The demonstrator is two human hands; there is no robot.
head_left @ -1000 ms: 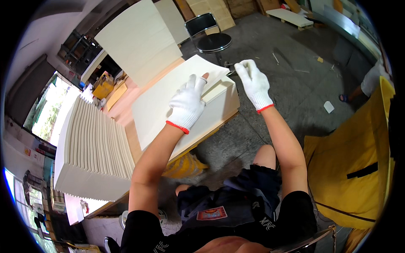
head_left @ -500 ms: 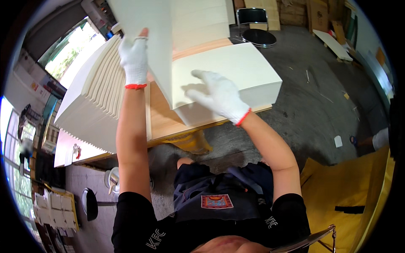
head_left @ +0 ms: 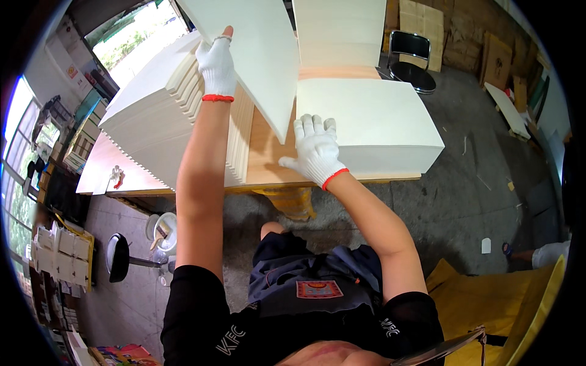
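My left hand (head_left: pixel 217 66), in a white knitted glove with a red cuff, grips the left edge of a large white board (head_left: pixel 262 55). The board stands tilted on the table, its lower corner just left of my right hand. My right hand (head_left: pixel 317 146), gloved the same way, lies with fingers outstretched on the near left corner of a thick stack of white sheets (head_left: pixel 372 113). Its thumb points left over the wooden tabletop (head_left: pixel 268 165). Left of the board rises a tall stack of white boards (head_left: pixel 152 122) with stepped edges.
Behind the sheets stands another white stack (head_left: pixel 339 36). A small metal tool with red (head_left: pixel 116 177) lies on the table's left end. Beyond the table is a black chair (head_left: pixel 410 58). White buckets (head_left: pixel 166 229) and a stool (head_left: pixel 118 256) stand at lower left; yellow sheeting (head_left: pixel 482 293) at lower right.
The white board has come away leftward from the sheet stack, held in my left hand. My right hand has come down from above the stack onto its near left corner.
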